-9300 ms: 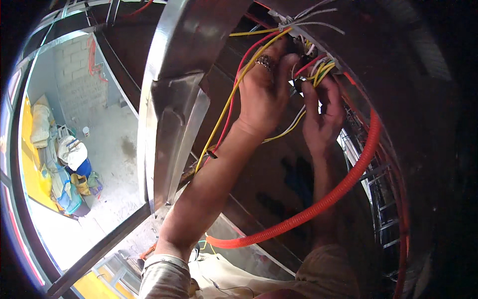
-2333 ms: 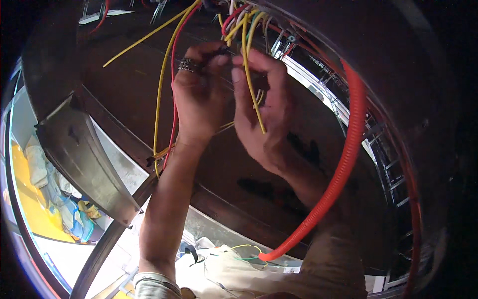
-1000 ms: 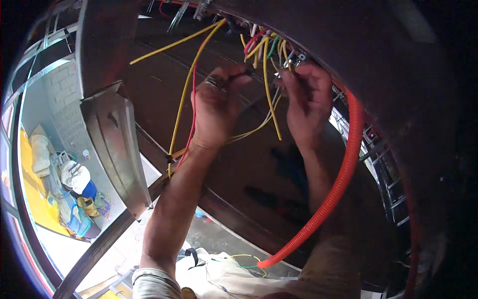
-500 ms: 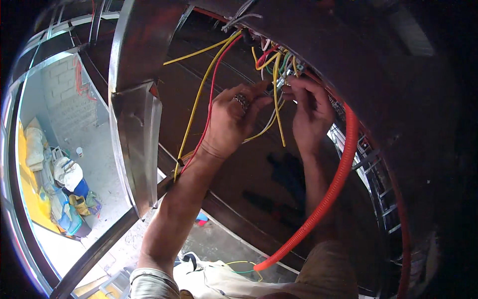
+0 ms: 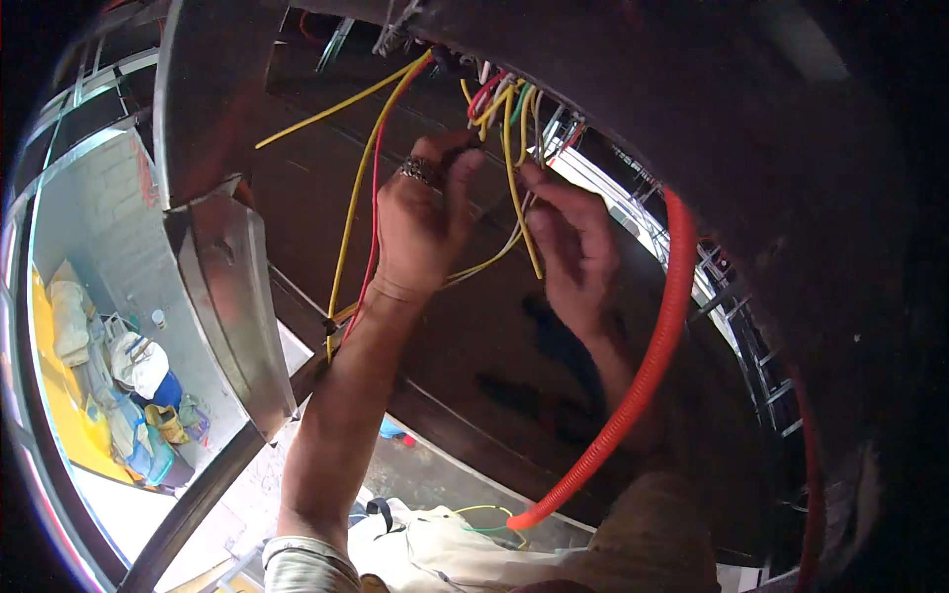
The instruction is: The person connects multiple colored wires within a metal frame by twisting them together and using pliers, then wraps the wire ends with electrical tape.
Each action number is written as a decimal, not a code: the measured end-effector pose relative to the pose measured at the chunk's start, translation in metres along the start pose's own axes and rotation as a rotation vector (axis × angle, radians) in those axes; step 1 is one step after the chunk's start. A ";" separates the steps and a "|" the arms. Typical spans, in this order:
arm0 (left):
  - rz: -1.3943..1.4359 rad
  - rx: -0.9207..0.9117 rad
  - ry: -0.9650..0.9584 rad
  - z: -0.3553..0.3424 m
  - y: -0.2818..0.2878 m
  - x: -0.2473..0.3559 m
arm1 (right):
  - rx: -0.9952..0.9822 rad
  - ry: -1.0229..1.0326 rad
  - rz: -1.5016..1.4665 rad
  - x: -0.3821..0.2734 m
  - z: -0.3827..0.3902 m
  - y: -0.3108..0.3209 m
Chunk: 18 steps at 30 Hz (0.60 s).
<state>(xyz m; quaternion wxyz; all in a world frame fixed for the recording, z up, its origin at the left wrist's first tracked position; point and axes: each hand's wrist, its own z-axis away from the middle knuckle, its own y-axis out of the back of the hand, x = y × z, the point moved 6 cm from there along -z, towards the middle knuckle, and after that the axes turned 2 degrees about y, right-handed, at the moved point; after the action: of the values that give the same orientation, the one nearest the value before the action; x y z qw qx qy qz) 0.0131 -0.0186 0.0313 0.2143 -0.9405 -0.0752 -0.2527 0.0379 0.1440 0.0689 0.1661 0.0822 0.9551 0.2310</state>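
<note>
A bundle of yellow, red, green and pale electrical wires (image 5: 509, 104) hangs from an opening in the dark surface overhead. My left hand (image 5: 420, 217), with a chain-like ring on a finger, is raised to the left side of the bundle. Its thumb and forefinger are brought together; what lies between them is too dark to make out. On the other side my right hand (image 5: 573, 242) pinches at a thin pale wire, its fingertips partly hiding it. A loose yellow wire (image 5: 517, 198) dangles between both hands. Long yellow and red wires (image 5: 376, 168) run down past my left wrist.
An orange corrugated conduit (image 5: 647, 381) curves down right of my right arm. Metal framing (image 5: 227, 296) stands at the left. Beyond it, bags and cloths (image 5: 148, 385) lie on the floor below. Another yellow wire (image 5: 336, 104) sticks out toward the upper left.
The view has shifted, so the wires, frame and conduit sit further left. Both hands stay at the wire bundle; my right hand's fingers have moved lower along the pale wires.
</note>
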 end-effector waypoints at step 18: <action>0.068 0.109 -0.115 -0.001 0.001 -0.011 | -0.023 -0.256 0.030 0.053 -0.037 0.026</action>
<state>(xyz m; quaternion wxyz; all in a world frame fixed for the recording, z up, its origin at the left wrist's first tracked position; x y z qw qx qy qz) 0.0039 -0.0203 0.0260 0.2689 -0.9424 -0.0690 -0.1865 -0.0221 0.1640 0.0974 0.2842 0.1233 0.9221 0.2320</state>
